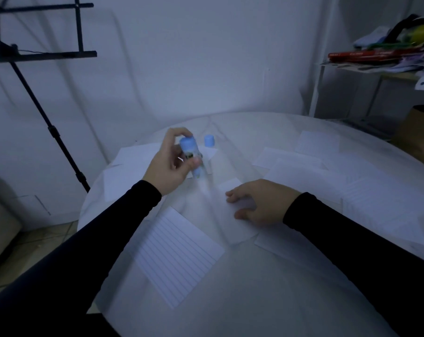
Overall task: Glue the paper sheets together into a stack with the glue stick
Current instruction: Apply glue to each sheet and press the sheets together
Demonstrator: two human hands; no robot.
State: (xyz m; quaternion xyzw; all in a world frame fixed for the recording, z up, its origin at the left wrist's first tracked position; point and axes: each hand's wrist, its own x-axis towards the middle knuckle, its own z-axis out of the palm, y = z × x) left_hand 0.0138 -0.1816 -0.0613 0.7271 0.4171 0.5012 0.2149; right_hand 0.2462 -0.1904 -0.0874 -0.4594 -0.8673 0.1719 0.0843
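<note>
Head view shows my left hand (pixel 168 164) raised over the white round surface (pixel 254 300), its fingers (pixel 195 162) curled round the blue glue stick (pixel 191 154), which tilts tip-down with its cap (pixel 209 140) standing just behind. My right hand (pixel 257 203) lies with fingers loosely spread, pressing a paper sheet (pixel 242 229). More sheets lie scattered around, a lined sheet (pixel 177 256) nearest me.

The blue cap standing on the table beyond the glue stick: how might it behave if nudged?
The blue cap looks small and hollow, so probably light and easily slid. It stands on its flat end; tipped over, its round wall would likely let it roll across the table.
</note>
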